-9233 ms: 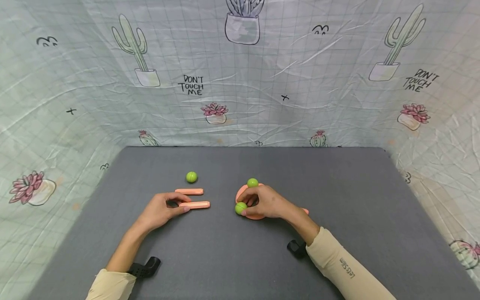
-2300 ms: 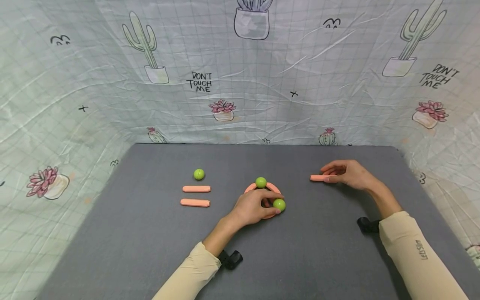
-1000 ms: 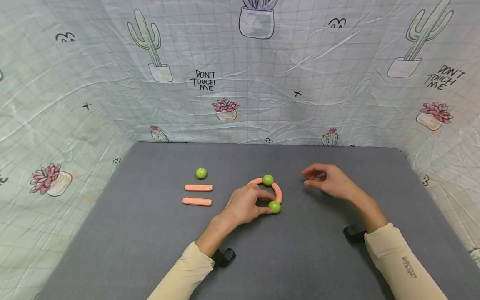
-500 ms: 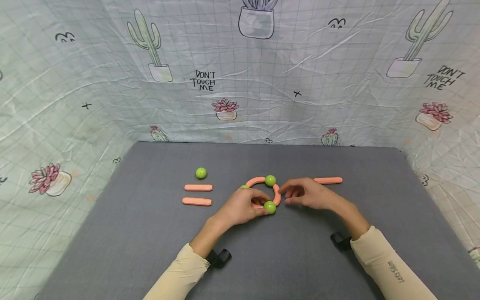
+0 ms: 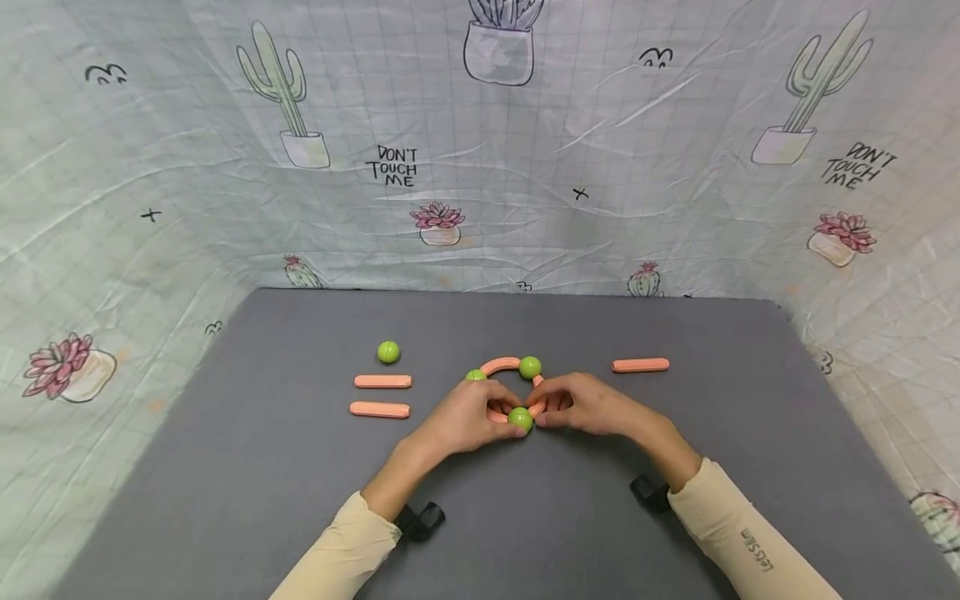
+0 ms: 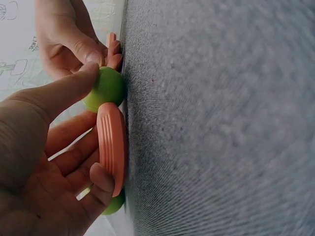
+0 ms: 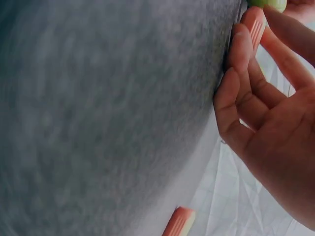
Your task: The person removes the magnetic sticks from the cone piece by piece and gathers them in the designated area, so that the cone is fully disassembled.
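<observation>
Curved orange rods and green balls form a small ring on the grey table. My left hand (image 5: 463, 418) pinches the near green ball (image 5: 520, 419) of this ring, its thumb on the ball in the left wrist view. A curved orange rod (image 6: 111, 142) runs from that ball along the left fingers. From the other side my right hand (image 5: 588, 404) grips the ring's right-hand curved orange rod (image 7: 254, 25), fingertips close to the same ball. Another green ball (image 5: 530, 367) sits at the ring's far side, and one more green ball (image 5: 476, 376) shows behind the left hand.
Left of the ring lie two straight orange rods, a farther rod (image 5: 383, 381) and a nearer rod (image 5: 380, 409). Beyond them is a loose green ball (image 5: 388, 352). At the right lies another straight orange rod (image 5: 640, 365). A printed cloth (image 5: 525, 208) hangs behind the table.
Earlier my left hand left a straight rod for the ring. My right hand went from the ring to the right-hand straight rod, released it, then came back and took the ring's right side.
</observation>
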A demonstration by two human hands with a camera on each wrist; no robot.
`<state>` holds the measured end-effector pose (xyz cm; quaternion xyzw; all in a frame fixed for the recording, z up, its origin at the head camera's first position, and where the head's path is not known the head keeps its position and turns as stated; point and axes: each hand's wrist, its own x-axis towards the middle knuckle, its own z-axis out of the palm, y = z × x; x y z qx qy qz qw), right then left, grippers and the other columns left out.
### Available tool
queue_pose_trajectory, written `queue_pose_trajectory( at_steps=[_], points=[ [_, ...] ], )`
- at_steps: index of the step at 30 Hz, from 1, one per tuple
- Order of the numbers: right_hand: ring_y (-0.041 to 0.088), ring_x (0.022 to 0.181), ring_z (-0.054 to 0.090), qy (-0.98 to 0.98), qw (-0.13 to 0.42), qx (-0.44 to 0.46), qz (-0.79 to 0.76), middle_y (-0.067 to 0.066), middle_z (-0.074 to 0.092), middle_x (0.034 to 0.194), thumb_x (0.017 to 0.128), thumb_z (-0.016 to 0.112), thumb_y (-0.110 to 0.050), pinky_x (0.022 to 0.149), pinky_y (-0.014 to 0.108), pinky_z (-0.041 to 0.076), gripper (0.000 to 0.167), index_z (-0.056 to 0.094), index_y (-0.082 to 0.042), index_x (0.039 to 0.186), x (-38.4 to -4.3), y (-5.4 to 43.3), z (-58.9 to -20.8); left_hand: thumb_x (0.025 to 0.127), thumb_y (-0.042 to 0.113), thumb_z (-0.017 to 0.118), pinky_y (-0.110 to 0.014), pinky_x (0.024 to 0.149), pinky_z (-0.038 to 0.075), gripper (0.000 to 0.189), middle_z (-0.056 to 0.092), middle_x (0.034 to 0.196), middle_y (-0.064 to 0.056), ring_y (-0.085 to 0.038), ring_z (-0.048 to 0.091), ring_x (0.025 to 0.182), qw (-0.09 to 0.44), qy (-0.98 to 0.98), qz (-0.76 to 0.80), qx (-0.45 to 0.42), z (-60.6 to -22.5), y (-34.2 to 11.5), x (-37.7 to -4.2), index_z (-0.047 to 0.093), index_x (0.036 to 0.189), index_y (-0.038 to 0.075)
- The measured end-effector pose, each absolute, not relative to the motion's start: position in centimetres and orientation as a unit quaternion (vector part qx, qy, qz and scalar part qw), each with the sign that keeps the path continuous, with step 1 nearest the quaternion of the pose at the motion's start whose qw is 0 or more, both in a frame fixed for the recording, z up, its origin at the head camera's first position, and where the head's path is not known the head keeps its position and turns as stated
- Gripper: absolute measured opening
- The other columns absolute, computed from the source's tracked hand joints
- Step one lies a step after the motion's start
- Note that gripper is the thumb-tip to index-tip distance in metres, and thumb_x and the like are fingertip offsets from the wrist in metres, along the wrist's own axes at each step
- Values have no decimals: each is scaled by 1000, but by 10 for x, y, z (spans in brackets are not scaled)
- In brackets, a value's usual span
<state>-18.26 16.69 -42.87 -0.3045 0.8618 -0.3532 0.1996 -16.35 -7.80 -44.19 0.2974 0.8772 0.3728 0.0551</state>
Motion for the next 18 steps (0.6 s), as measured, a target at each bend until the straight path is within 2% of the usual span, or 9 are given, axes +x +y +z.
queue_pose_trajectory(
  at_steps=[7,18],
  points=[
    [6,76,59,868,183,-314,-338,0,70,91,97,74,-15,70,23,51,18,77,-15,115,-180,160,-429,81,26,92,-19,71,53,21,74,85,6,-6,66,76,56,886,361,286,-443,-78,-162,81,97,18],
    [5,78,59,874,186,-303,-332,0,71,92,98,73,-16,72,23,51,17,77,-13,114,-180,161,-427,82,27,91,-19,74,54,18,76,87,8,-6,68,80,70,885,370,273,-441,-80,-163,82,96,20]
  ],
)
